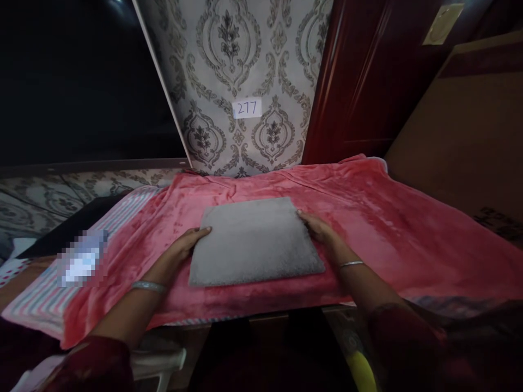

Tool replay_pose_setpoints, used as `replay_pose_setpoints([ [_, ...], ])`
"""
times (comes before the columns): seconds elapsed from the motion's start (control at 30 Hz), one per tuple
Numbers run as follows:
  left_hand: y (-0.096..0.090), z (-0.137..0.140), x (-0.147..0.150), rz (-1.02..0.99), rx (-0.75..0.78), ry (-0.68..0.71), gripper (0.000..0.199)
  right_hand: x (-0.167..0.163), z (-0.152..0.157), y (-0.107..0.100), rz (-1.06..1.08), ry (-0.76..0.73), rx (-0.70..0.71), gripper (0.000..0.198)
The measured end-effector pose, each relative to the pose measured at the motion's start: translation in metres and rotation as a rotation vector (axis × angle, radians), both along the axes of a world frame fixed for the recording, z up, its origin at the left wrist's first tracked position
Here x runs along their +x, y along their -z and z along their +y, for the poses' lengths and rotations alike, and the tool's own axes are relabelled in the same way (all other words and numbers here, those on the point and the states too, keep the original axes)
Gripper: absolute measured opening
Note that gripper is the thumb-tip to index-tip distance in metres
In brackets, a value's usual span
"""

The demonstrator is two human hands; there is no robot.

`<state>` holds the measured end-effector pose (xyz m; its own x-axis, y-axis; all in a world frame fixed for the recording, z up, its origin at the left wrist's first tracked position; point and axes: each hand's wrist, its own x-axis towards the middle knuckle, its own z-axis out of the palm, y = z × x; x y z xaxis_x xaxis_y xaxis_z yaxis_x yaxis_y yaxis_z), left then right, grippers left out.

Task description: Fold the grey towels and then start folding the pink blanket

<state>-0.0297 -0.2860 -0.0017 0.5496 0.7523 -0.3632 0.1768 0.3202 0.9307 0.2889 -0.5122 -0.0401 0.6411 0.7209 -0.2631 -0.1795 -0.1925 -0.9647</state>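
A flat grey rectangular mat (pixel 253 242) with a plush-looking surface is held level just over or on a pink blanket (pixel 392 228); I cannot tell whether it touches. My left hand (pixel 190 241) grips its left edge, thumb on top and fingers hidden beneath. On the opposite edge, my right hand (pixel 316 226) holds it the same way, near the far right corner. Each wrist wears a silvery bangle.
Striped cloth (pixel 122 218) shows under the blanket on the left, with a blurred pale object (pixel 81 258) on it. A large dark screen (pixel 81 81) stands at the back left. A cardboard box (pixel 469 130) rises at the right. Patterned wallpaper (pixel 278 65) bears a paper marked 277.
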Motion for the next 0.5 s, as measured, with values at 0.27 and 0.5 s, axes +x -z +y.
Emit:
replay_pose_setpoints([
  [0.27, 0.006, 0.012, 0.009, 0.031, 0.277, -0.04, 0.042, 0.002, 0.002, -0.014, -0.343, -0.167, -0.02, 0.063],
  [0.5, -0.008, 0.013, -0.001, 0.127, 0.389, -0.022, 0.05, -0.004, -0.003, -0.004, -0.278, -0.143, 0.035, 0.068],
])
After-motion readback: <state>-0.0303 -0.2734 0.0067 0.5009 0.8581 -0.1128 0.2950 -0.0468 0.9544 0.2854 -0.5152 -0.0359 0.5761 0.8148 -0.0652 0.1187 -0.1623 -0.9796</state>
